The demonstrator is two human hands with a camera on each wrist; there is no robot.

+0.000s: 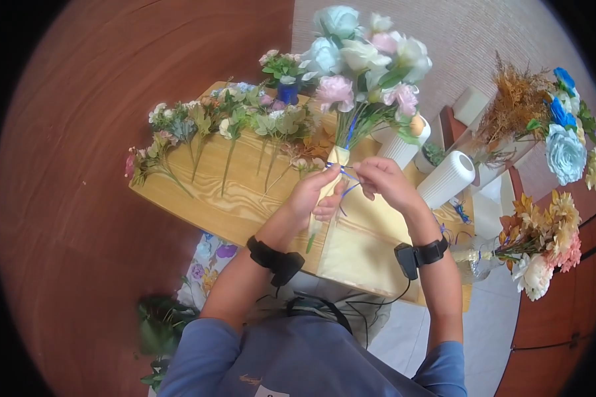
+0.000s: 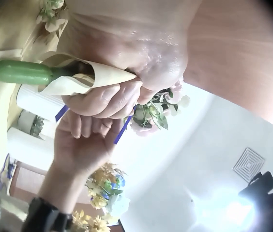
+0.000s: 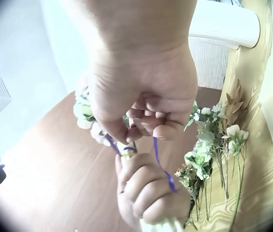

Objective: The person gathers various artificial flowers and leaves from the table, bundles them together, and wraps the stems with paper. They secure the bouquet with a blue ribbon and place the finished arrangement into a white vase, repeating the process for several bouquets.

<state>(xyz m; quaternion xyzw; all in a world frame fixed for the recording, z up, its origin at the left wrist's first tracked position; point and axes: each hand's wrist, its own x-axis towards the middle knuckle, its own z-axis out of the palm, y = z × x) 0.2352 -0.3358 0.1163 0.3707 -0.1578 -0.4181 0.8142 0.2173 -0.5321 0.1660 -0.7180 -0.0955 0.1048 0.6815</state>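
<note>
A bouquet [image 1: 361,63] of pale blue, pink and white artificial flowers stands upright over the table. Cream wrapping paper [image 1: 338,156] goes round its stems, and my left hand [image 1: 313,196] grips it there. The green stem end [image 2: 22,71] pokes out of the paper below that hand in the left wrist view. Close beside the wrap, my right hand [image 1: 389,183] pinches a thin blue ribbon [image 3: 157,153] between thumb and fingers. The ribbon passes round the wrap just above my left hand, and a loose length [image 2: 123,128] hangs down.
Several loose flower stems [image 1: 226,159] lie on the wooden table [image 1: 198,215] at left, near a blue pot [image 1: 287,92]. White ribbed vases [image 1: 447,178] lie at right. A glass vase [image 1: 477,263] with flowers and dried brown foliage [image 1: 513,99] are beyond. A cream sheet [image 1: 364,245] covers the near tabletop.
</note>
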